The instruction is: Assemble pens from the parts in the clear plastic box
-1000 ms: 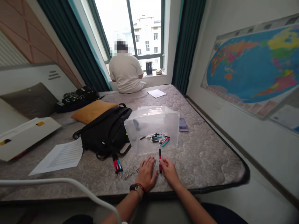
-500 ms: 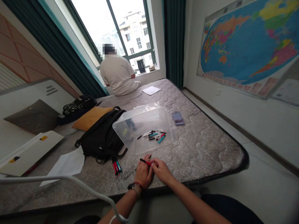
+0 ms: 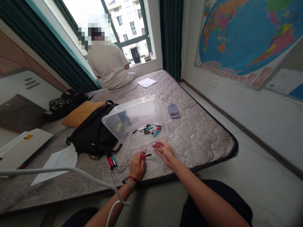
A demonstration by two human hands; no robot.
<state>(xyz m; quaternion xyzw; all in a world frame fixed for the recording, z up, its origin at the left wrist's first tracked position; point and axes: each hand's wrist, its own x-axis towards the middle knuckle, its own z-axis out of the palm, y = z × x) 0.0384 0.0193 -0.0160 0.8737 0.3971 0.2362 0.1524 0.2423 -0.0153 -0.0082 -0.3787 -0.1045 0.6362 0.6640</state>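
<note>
My left hand point(image 3: 137, 165) is closed on a red and black pen point(image 3: 147, 155), whose black end points to the right. To the right of it, my right hand point(image 3: 165, 153) is open, palm turned partly up, with nothing visible in it. Just beyond both hands lies a clear plastic bin point(image 3: 123, 134) on its side. Several loose pen parts point(image 3: 148, 129) in black, white, red and teal are spread inside it. A small row of red, teal and black pens point(image 3: 112, 162) lies on the mattress left of my left hand.
On the mattress point(image 3: 201, 135) are a black backpack point(image 3: 92, 138), a printed sheet point(image 3: 56, 165), white paper point(image 3: 147, 82) and a blurred-out purple item point(image 3: 174, 111). A white cable or tube point(image 3: 78, 170) crosses the lower left. Another person point(image 3: 107, 64) sits by the window, facing away.
My right hand has let go of the red and black pen and moved away to the right, opening. The pen now stays in my left hand, its black end turned rightward. The view has shifted.
</note>
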